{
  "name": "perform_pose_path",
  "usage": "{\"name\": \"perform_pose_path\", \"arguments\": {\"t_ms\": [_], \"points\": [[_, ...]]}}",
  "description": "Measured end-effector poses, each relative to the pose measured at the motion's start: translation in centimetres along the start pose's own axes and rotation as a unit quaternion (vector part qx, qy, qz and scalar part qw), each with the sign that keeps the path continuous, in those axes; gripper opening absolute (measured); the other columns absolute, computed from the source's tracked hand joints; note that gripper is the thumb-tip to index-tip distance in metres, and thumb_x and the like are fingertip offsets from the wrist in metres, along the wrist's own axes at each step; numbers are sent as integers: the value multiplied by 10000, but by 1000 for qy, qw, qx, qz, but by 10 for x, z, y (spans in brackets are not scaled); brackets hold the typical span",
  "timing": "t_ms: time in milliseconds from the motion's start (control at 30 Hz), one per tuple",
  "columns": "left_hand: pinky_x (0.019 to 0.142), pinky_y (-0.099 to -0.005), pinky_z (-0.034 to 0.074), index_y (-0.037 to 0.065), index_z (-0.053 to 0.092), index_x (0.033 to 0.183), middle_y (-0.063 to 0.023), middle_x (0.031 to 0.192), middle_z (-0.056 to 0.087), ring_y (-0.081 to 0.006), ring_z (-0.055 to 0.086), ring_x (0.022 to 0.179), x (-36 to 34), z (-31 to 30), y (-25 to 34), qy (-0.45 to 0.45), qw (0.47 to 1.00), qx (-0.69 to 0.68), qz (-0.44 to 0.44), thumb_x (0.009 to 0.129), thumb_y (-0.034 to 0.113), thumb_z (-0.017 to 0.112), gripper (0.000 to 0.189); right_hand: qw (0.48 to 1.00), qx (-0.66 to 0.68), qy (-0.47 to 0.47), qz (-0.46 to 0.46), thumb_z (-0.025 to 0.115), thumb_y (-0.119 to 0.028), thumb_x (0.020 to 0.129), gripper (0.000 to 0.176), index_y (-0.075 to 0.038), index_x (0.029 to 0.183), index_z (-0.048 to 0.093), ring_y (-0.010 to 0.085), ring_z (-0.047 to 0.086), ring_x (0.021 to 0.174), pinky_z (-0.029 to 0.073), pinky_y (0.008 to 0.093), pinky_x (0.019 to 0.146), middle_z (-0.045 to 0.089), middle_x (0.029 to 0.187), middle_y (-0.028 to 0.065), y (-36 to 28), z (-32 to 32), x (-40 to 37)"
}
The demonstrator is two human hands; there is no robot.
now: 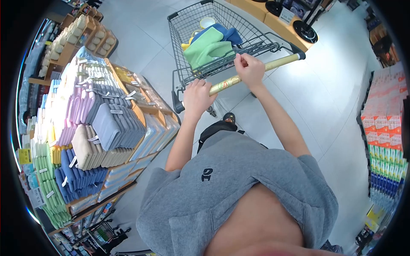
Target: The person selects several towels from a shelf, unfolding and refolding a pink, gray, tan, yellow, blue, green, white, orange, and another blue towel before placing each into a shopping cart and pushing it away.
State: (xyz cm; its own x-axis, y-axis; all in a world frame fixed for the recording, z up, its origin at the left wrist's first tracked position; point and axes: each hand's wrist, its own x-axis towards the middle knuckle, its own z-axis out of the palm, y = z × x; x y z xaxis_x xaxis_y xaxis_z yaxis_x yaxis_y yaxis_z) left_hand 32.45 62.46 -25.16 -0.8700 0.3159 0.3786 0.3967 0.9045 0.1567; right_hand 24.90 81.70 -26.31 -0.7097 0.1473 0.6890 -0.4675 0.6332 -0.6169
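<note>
**Two hands tight on a cart handle**

Grey shirt (pixel 239 179) closest of all, filling the bottom middle of the frame, with a small black mark on the front. Just above it, a black strap (pixel 212 129) and the tip of a dark shoe (pixel 229 116) on the pale floor (pixel 324 98).

Left hand (pixel 197 97) a bit left of the middle, fingers curled shut round the handle (pixel 277 63), near its lower left end. Right hand (pixel 249 69) higher and a bit to the right, also closed round the same handle, knuckles up. Both arms bare, stretched out from the shirt sleeves.

Handle slanted from lower left to upper right, tan, with a green and yellow patch between the two hands.

Cart (pixel 183 25) at the top middle, made of grey wire. Inside: green cloth (pixel 205 48) on top, blue cloth (pixel 229 32) just behind and touching it, something yellow (pixel 186 45) at the left side, white bowl (pixel 207 21) at the far end.

Shelf (pixel 141 113) on the left side of the frame, packed with folded towels (pixel 85 128) in purple, grey, tan, blue, green and yellow. Small white tags on many.

Rows of boxes (pixel 384 141) along the right edge, red up top, green and blue lower down. Wooden stand (pixel 277 21) in the upper right, with round black bases on it.
</note>
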Motion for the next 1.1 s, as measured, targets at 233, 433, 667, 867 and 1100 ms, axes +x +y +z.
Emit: {"name": "perform_pose_path", "arguments": {"t_ms": [233, 433, 667, 867, 1100], "points": [[902, -402, 410, 87, 636, 674, -45, 695, 584, -213, 577, 784, 48, 9, -69, 76, 996, 21, 34, 622, 243, 739, 194, 998, -8, -60, 26, 641, -204, 818, 273, -85, 589, 550, 235, 552, 462, 402, 342, 444, 568, 536, 41, 5, 72, 50], [935, -403, 411, 86, 636, 669, -38, 695, 590, -200, 578, 815, 82, 14, -127, 89, 994, 50, 29, 609, 254, 736, 204, 995, -25, -95, -19, 607, -239, 860, 294, -87, 614, 552, 282, 554, 493, 403, 372, 469, 559, 548, 66, 6, 132, 91], [1022, -417, 374, 90, 654, 649, -43, 693, 610, -207, 585, 826, 120, 14, -191, 94, 992, 88, -1, 600, 282, 749, 220, 975, 35, -187, -111, 572, -240, 901, 334, -57, 623, 536, 326, 527, 502, 373, 408, 465, 528, 563, 118, 12, 199, 137], [994, -404, 386, 103, 649, 640, -31, 670, 590, -199, 583, 812, 151, 17, -244, 97, 991, 90, -27, 588, 287, 744, 213, 921, 26, -279, -269, 593, -235, 872, 302, -89, 611, 547, 236, 541, 536, 339, 360, 564, 538, 556, 54, 4, 243, 172], [864, -358, 444, 107, 607, 633, -23, 679, 574, -197, 587, 781, 194, 10, -310, 70, 991, 99, -54, 579, 308, 735, 244, 901, 3, -308, -304, 536, -296, 915, 376, -104, 605, 625, 235, 568, 500, 371, 363, 596, 581, 543, 71, 4, 319, 215]]}}
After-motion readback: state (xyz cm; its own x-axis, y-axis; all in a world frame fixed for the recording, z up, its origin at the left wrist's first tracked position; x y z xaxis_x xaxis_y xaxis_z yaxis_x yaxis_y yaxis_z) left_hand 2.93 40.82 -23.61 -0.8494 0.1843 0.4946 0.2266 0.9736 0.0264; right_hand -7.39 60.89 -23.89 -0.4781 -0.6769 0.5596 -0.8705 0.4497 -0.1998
